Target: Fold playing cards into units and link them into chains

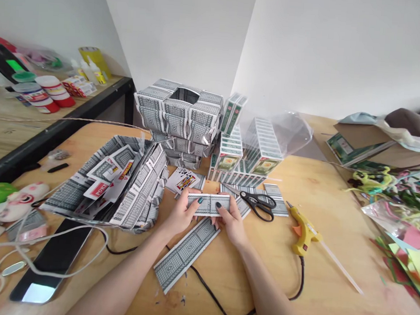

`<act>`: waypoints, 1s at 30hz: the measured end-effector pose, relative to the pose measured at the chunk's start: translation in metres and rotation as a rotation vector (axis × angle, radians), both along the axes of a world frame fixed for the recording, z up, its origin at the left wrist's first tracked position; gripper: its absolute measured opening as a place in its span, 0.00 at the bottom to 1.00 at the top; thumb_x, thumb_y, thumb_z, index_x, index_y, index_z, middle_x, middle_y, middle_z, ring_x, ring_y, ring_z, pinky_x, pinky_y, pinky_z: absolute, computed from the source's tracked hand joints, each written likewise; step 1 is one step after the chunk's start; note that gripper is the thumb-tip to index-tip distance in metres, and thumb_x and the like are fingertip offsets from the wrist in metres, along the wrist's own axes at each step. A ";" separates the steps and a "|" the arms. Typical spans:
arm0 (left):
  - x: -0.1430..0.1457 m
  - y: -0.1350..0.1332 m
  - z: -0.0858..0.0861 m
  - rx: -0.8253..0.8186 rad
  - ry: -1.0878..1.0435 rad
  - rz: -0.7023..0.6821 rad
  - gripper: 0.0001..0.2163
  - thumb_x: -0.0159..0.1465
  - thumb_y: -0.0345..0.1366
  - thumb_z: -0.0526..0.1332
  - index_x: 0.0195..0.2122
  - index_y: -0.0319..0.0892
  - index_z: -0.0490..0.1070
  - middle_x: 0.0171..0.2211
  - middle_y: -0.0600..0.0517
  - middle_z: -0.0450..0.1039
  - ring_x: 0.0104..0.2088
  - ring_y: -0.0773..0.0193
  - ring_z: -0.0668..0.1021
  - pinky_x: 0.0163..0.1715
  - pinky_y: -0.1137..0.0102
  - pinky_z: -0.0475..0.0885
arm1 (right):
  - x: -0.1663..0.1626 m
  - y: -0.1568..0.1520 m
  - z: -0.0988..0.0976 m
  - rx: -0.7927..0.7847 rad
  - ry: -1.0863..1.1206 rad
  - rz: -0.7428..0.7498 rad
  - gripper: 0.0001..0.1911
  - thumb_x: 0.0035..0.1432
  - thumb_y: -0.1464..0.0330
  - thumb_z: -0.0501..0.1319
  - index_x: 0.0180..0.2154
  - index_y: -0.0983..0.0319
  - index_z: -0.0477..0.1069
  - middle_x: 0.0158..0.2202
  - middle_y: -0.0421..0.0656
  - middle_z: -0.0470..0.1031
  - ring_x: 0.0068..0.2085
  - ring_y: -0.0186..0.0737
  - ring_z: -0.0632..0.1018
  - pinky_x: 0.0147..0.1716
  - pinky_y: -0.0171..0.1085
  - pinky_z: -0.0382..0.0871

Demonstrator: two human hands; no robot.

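A flat strip of grey-patterned playing cards [209, 205] is held level between both hands. My left hand [188, 208] pinches its left part, thumb on top. My right hand [229, 214] grips the right part in the same way; the fingers underneath are mostly hidden. Below it, a longer card strip [187, 254] lies slanted on the table. Face-up playing cards [185, 180] lie just beyond my left hand. Black-handled scissors [259, 204] rest on more card pieces beside my right hand. Farther right lies a yellow glue gun [303, 230] with a glue stick in it.
On the left stands an open card-covered box [147, 182] with loose cards inside. Card-covered boxes [179, 110] and stacked green card packs [264, 147] stand at the back. A phone [49, 266], white cable and black cord [217, 302] lie in front. Paper scraps [412, 253] are at right.
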State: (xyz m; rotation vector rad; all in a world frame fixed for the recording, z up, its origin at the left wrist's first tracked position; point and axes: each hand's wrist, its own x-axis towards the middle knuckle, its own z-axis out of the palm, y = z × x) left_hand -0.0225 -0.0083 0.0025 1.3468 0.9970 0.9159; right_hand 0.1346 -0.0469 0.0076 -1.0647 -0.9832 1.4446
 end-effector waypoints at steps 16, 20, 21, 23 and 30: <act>0.001 -0.001 0.005 0.007 0.023 -0.012 0.10 0.60 0.40 0.53 0.39 0.42 0.56 0.32 0.53 0.64 0.19 0.75 0.65 0.16 0.78 0.64 | -0.003 -0.001 -0.003 0.030 -0.027 0.041 0.16 0.56 0.57 0.55 0.40 0.58 0.52 0.17 0.31 0.67 0.14 0.29 0.65 0.12 0.27 0.58; 0.000 -0.002 0.002 0.025 0.030 -0.016 0.09 0.61 0.39 0.52 0.39 0.42 0.56 0.33 0.53 0.62 0.19 0.75 0.65 0.16 0.78 0.64 | -0.004 -0.002 -0.007 0.029 -0.065 0.038 0.16 0.56 0.58 0.55 0.39 0.58 0.51 0.17 0.31 0.69 0.13 0.29 0.67 0.12 0.26 0.57; 0.000 -0.002 0.001 0.029 0.035 -0.019 0.09 0.61 0.39 0.52 0.39 0.42 0.56 0.32 0.54 0.62 0.19 0.75 0.65 0.16 0.78 0.64 | -0.004 -0.002 -0.008 0.028 -0.084 0.030 0.15 0.56 0.58 0.55 0.38 0.58 0.51 0.17 0.31 0.69 0.13 0.28 0.67 0.12 0.25 0.57; 0.000 -0.003 0.000 0.031 0.046 -0.027 0.08 0.61 0.39 0.52 0.39 0.43 0.56 0.31 0.54 0.61 0.19 0.74 0.65 0.16 0.77 0.64 | -0.004 -0.003 -0.008 0.023 -0.118 0.010 0.15 0.55 0.59 0.56 0.36 0.58 0.51 0.17 0.31 0.70 0.13 0.28 0.68 0.12 0.25 0.57; 0.002 -0.002 0.006 -0.011 0.032 -0.051 0.09 0.61 0.39 0.53 0.39 0.43 0.56 0.32 0.54 0.62 0.20 0.74 0.65 0.17 0.77 0.65 | -0.004 -0.001 -0.005 0.019 -0.101 -0.056 0.15 0.53 0.60 0.59 0.32 0.59 0.53 0.15 0.31 0.69 0.11 0.27 0.64 0.10 0.25 0.56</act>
